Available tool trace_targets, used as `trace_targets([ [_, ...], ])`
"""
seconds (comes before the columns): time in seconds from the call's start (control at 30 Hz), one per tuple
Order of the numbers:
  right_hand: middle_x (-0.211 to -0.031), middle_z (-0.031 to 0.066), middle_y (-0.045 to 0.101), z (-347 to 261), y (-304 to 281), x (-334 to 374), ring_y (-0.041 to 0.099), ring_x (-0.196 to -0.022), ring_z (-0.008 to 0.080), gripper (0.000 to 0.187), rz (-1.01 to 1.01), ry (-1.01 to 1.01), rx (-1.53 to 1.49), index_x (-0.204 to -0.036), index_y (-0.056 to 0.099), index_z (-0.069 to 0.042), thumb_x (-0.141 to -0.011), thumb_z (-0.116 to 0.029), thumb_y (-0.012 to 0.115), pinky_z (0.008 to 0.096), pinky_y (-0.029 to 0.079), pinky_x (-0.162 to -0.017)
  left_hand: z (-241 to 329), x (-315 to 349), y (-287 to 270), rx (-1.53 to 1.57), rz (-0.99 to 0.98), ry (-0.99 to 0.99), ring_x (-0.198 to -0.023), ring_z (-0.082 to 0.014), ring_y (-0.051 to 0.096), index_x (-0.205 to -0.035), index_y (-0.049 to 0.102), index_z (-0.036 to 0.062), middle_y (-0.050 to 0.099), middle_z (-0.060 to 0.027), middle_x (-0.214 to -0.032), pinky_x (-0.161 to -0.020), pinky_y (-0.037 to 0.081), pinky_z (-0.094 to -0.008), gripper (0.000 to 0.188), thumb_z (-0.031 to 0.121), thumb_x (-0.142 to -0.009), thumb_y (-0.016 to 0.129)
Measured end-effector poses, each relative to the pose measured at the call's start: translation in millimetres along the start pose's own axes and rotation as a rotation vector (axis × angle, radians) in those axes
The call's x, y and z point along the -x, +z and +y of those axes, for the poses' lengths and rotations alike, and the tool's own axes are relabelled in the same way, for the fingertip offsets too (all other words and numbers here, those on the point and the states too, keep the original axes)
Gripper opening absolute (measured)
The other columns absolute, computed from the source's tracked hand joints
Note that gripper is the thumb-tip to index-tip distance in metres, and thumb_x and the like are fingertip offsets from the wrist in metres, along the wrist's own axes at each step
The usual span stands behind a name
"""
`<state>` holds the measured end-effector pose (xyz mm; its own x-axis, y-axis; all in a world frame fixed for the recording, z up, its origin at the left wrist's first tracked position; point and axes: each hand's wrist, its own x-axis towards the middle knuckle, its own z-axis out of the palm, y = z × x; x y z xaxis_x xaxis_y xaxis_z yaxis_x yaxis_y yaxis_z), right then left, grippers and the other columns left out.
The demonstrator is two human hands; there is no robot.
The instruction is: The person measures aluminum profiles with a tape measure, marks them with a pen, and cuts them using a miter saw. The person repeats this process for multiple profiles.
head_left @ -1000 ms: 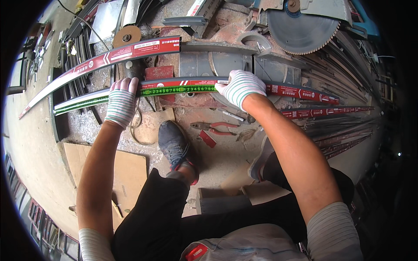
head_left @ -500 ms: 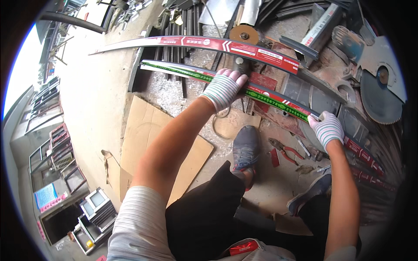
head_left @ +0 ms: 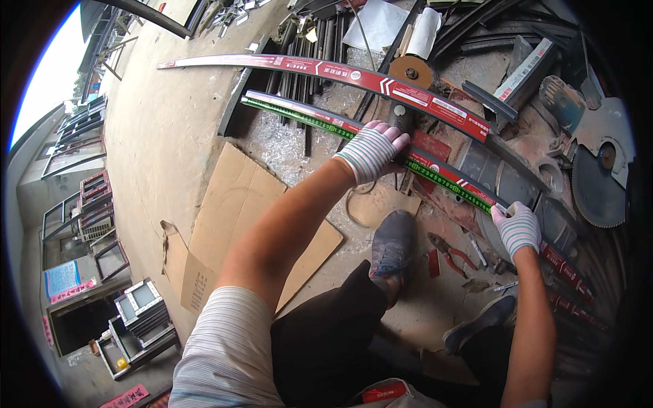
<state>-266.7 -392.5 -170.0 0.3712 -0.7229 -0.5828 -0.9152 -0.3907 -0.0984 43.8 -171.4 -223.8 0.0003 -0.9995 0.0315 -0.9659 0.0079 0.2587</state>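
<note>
A long metal profile (head_left: 449, 166) with red printed film lies slanting across the view, far left to near right. Along its near edge runs a green tape measure blade (head_left: 306, 119). My left hand (head_left: 374, 151), in a striped white-and-pink knit glove, is wrapped over the profile and blade near the middle. My right hand (head_left: 520, 229), gloved alike, is closed at the blade's right part, thumb and fingers together. A small pale bit shows at its fingertips; I cannot tell what it is. The tape's case is not visible.
Another red-filmed profile (head_left: 299, 64) lies beyond. At right stands a saw with a toothed blade (head_left: 602, 183); a brown disc (head_left: 412, 70) is farther off. Red-handled pliers (head_left: 450, 255) lie by my shoe (head_left: 393, 248). Cardboard (head_left: 231, 217) covers the floor at left.
The whole view has shifted, so most of the scene sits farther right. My left hand keeps its grip; my right hand's fingers have changed position slightly at the tape.
</note>
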Motion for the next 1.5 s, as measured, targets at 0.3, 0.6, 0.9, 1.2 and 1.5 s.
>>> trace_targets([
  [0.3, -0.096, 0.0222, 0.074, -1, 2, 0, 0.072, -0.09, 0.0382, 0.052, -0.021, 0.005, -0.033, -0.105, 0.07, -0.003, -0.087, -0.051, 0.075, 0.0447, 0.056, -0.08, 1, -2, -1, -0.016, -0.028, -0.032, -0.106, -0.0348, 0.062, -0.129, 0.061, 0.0053, 0.065, -0.0124, -0.109, -0.098, 0.046, -0.046, 0.066, 0.04, -0.077, 0.083],
  [0.6, -0.1, 0.0231, 0.074, 1, 2, 4, 0.072, -0.094, 0.0393, 0.053, -0.025, 0.008, 0.013, -0.107, 0.071, -0.004, -0.088, -0.053, 0.073, 0.0454, 0.056, -0.083, 6, -9, -4, 0.002, -0.053, -0.045, -0.109, -0.0352, 0.062, -0.128, 0.062, 0.0064, 0.065, -0.0129, -0.112, -0.101, 0.046, -0.0467, 0.064, 0.039, -0.078, 0.083],
  [0.9, -0.111, 0.02, 0.074, -4, -8, 2, 0.071, -0.105, 0.0367, 0.055, -0.119, 0.065, 0.058, -0.114, 0.071, -0.007, -0.09, -0.057, 0.069, 0.0462, 0.057, -0.091, 9, -8, 0, -0.01, -0.023, -0.096, -0.114, -0.0376, 0.06, -0.131, 0.06, 0.0084, 0.065, -0.0136, -0.119, -0.102, 0.046, -0.0495, 0.069, 0.029, -0.071, 0.088],
  [1.2, -0.102, 0.0204, 0.075, 2, 0, 2, 0.072, -0.097, 0.0367, 0.055, -0.06, 0.042, 0.015, -0.113, 0.07, -0.005, -0.089, -0.055, 0.071, 0.0463, 0.057, -0.087, 7, -10, 5, -0.029, -0.02, -0.075, -0.118, -0.0367, 0.059, -0.135, 0.058, 0.0087, 0.064, -0.0133, -0.125, -0.106, 0.044, -0.0492, 0.072, 0.026, -0.072, 0.087],
  [1.5, -0.113, 0.0204, 0.075, -1, -13, 1, 0.073, -0.104, 0.0362, 0.057, -0.154, 0.056, -0.003, -0.119, 0.073, -0.005, -0.093, -0.055, 0.065, 0.046, 0.059, -0.09, 5, -18, 3, -0.042, -0.062, -0.108, -0.118, -0.0386, 0.059, -0.135, 0.059, 0.0091, 0.064, -0.014, -0.125, -0.104, 0.045, -0.0498, 0.07, 0.024, -0.073, 0.087],
])
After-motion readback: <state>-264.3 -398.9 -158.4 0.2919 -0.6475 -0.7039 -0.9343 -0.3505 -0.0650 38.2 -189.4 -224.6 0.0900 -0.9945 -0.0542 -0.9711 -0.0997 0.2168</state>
